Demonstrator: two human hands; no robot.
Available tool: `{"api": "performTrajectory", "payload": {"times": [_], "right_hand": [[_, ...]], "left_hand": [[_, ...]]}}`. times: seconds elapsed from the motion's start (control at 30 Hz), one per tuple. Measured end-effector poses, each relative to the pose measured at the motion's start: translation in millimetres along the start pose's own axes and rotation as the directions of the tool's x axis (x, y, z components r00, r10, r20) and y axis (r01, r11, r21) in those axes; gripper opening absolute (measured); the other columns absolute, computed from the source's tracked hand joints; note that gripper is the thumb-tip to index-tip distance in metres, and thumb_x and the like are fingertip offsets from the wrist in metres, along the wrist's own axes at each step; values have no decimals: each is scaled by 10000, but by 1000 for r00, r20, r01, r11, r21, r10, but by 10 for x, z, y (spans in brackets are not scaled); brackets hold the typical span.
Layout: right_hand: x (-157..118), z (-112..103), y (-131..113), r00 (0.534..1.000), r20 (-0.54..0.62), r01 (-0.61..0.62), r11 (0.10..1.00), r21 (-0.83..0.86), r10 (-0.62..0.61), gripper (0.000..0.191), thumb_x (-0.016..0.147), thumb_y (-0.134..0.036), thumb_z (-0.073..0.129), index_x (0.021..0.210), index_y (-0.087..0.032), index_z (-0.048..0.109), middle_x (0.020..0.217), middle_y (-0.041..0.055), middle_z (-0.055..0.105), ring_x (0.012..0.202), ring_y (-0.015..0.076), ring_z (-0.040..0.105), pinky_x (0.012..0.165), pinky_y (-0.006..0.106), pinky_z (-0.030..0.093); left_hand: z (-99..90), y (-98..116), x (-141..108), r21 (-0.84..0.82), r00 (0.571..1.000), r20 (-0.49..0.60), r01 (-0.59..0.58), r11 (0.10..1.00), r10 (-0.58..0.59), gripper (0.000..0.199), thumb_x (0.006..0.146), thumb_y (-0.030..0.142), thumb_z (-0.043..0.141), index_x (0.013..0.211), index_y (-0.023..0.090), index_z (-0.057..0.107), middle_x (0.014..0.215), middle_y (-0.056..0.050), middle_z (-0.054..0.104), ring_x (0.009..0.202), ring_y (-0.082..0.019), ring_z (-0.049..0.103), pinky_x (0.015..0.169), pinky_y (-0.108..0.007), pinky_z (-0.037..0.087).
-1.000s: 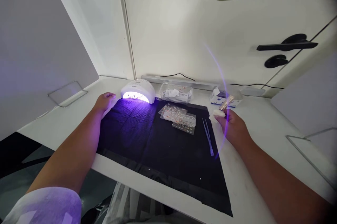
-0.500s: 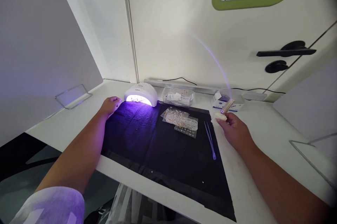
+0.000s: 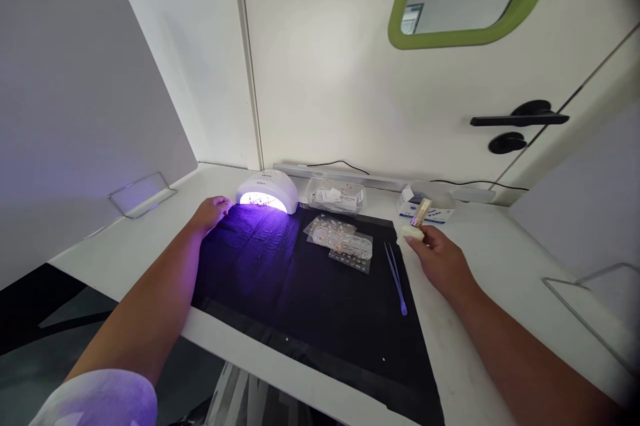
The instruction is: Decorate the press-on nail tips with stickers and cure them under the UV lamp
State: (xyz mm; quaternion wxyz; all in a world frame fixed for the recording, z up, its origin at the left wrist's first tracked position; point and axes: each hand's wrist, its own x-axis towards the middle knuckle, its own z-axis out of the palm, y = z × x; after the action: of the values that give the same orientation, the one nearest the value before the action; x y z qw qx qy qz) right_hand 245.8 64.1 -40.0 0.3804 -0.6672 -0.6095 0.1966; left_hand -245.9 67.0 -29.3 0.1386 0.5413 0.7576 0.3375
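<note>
My right hand (image 3: 443, 256) grips a nail polish bottle (image 3: 411, 233) with a pale cream body and a gold cap tilted up to the right. It is over the table's right side, beside the black cloth. My left hand (image 3: 211, 214) is at the cloth's far left corner, beside a white nail lamp (image 3: 268, 187) glowing violet. Its fingers are curled together; whatever lies between the fingertips is too small to make out. On the black cloth (image 3: 320, 306) are several nail sticker sheets (image 3: 345, 246), overlapping, and a pair of blue-violet tweezers (image 3: 397, 283).
Behind the cloth stands a clear plastic tub (image 3: 336, 196) with packets inside. A small white and blue box (image 3: 435, 214) is behind the bottle. Wire frames (image 3: 145, 196) stand at the side panels. A door with a black handle (image 3: 520, 121) rises behind the table.
The view has tilted upward, so the table things sit lower in the picture. The bottle's cap now points slightly more upright. Both hands keep nearly the same places on the table.
</note>
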Motion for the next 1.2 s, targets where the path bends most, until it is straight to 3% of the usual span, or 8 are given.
{"api": "performTrajectory", "payload": {"times": [0.13, 0.4, 0.67, 1.0, 1.2], "right_hand": [[1, 2, 2, 1000, -6, 16, 1000, 2, -16, 384, 742, -460, 543, 1016, -225, 673, 903, 59, 727, 839, 293, 653, 765, 410, 476], [-18, -10, -16, 1000, 1, 8, 1000, 3, -8, 383, 746, -471, 536, 1016, -234, 668, 891, 55, 717, 844, 290, 646, 781, 417, 476], [-16, 5, 1, 1000, -7, 8, 1000, 16, -8, 371, 758, -456, 548, 1042, -250, 665, 945, 57, 721, 888, 297, 646, 778, 417, 481], [-33, -3, 1, 1000, 15, -21, 1000, 20, 21, 415, 771, -485, 532, 1086, -242, 651, 989, 54, 704, 896, 274, 631, 791, 413, 462], [-31, 4, 1, 1000, 10, -21, 1000, 20, 21, 405, 767, -484, 531, 1069, -243, 652, 968, 52, 702, 901, 279, 632, 795, 413, 463]], "left_hand": [[-17, 11, -17, -24, 997, 74, 8, 1000, -6, 356, 953, 459, 508, 884, 135, 638, 722, 8, 601, 591, -104, 534, 625, -273, 477], [-11, -38, 11, -38, 995, 102, 20, 999, -16, 349, 953, 462, 506, 910, 139, 632, 749, 0, 604, 606, -106, 532, 633, -276, 476], [-15, -7, 9, -70, 997, 75, 15, 997, -10, 331, 908, 441, 527, 984, 157, 679, 845, -31, 682, 614, -130, 546, 653, -293, 462], [-32, -3, -25, -61, 998, 57, -22, 998, 26, 355, 817, 431, 544, 990, 190, 740, 688, -24, 663, 621, -181, 564, 617, -289, 438], [-21, 10, 0, -33, 998, 57, -39, 999, 40, 274, 810, 366, 558, 929, 210, 750, 974, -49, 743, 882, -224, 643, 788, -301, 477]]}}
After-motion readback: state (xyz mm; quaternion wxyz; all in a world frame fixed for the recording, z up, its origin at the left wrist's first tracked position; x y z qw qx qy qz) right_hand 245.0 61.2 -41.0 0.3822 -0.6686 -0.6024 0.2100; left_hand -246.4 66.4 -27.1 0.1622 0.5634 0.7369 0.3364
